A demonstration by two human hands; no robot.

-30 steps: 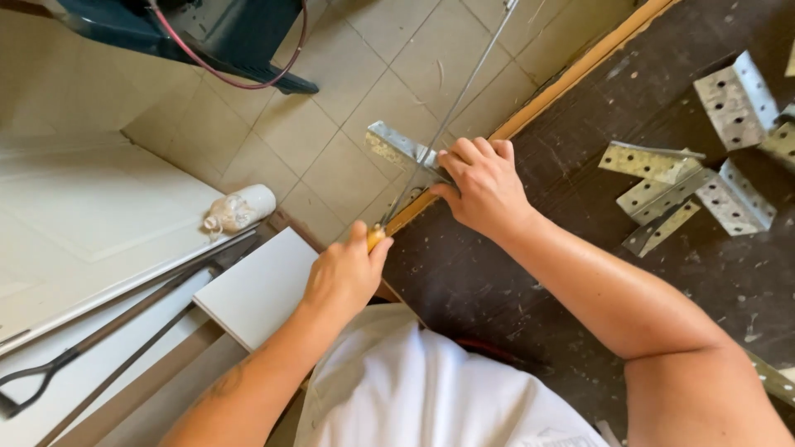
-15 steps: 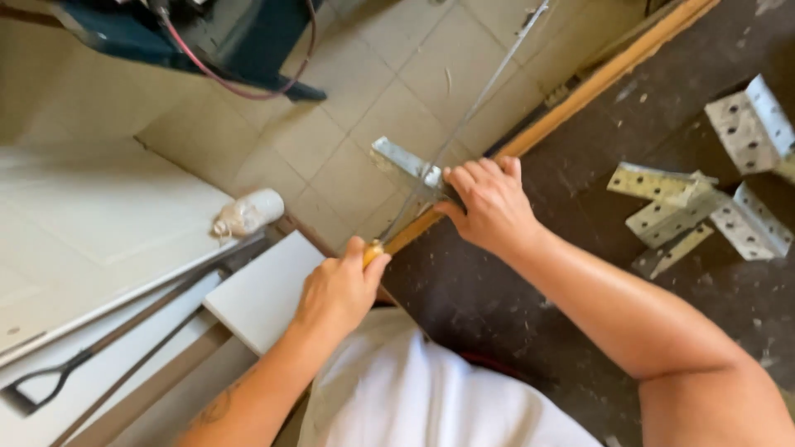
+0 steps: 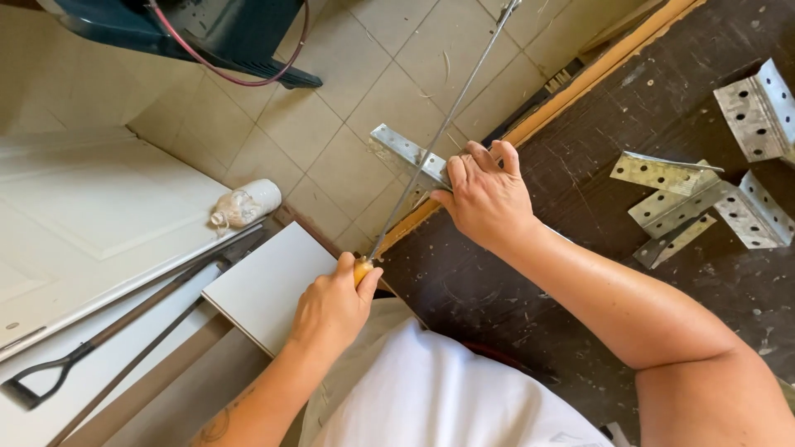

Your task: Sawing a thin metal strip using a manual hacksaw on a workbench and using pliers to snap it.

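Dark, paint-flecked workbench [image 3: 513, 281] over beige floor tiles [image 3: 356, 99]. Right hand [image 3: 484, 194] clamps a perforated metal angle strip [image 3: 407, 153] on the bench's wooden edge. Left hand [image 3: 331, 306] is fisted round a yellow-handled saw [image 3: 439, 136], probably a hacksaw, crossing it. More galvanised brackets [image 3: 696, 199] lie further along the bench.

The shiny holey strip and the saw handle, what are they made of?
The strip under the right hand looks like dull silvery metal, likely galvanized steel, punched with holes. The saw handle in the left hand looks like yellowish varnished wood, perhaps plastic.
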